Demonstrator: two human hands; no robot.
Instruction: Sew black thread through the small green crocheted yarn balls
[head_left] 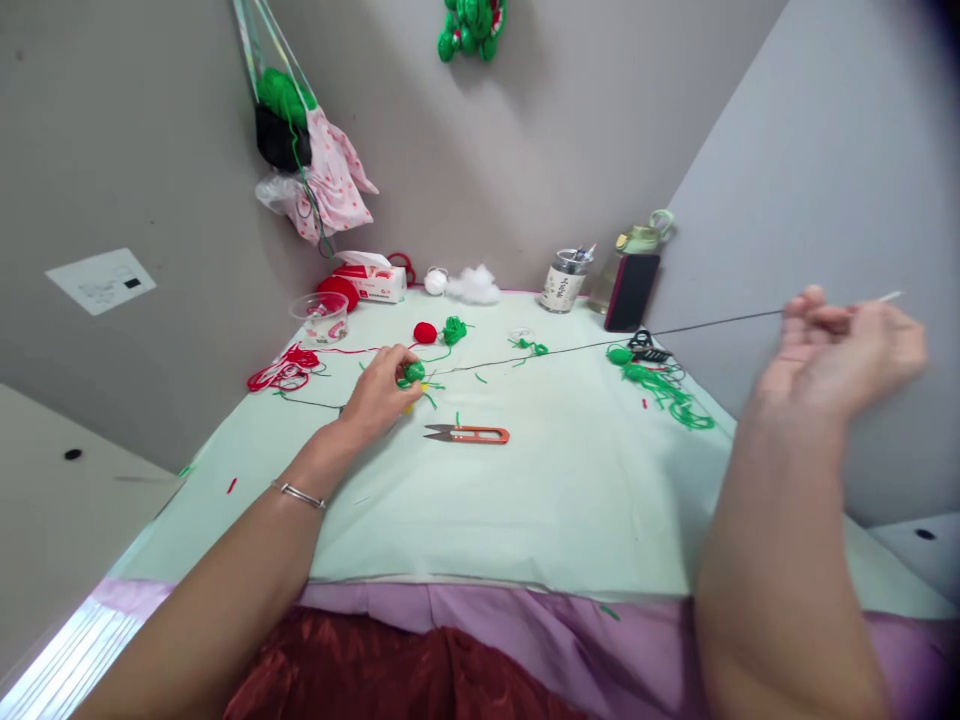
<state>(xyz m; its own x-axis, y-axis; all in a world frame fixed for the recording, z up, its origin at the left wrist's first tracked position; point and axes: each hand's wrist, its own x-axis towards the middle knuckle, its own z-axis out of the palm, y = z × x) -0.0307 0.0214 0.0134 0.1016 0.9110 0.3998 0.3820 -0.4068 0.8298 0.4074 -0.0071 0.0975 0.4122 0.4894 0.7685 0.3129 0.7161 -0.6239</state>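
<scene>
My left hand (384,392) is closed on a small green yarn piece (414,372) over the table, with a little yellow showing beneath it. From this piece a dark yarn (709,325) runs taut up to the right. My right hand (844,345) is raised at the far right, its fingers closed around the dark yarn. A thin pale stick (891,296) pokes out past those fingers; its kind cannot be made out. Orange-handled thread snips (480,435) lie to the right of my left hand, touched by neither hand.
Red yarn (289,370), a red ball (424,332) and green yarn (667,390) lie around the table. Behind stand a clear tub (322,320), tissue box (381,284), white stuffing (474,285), pen holder (564,282), phone (632,292) and bottle (637,238). Bags (337,175) hang at left.
</scene>
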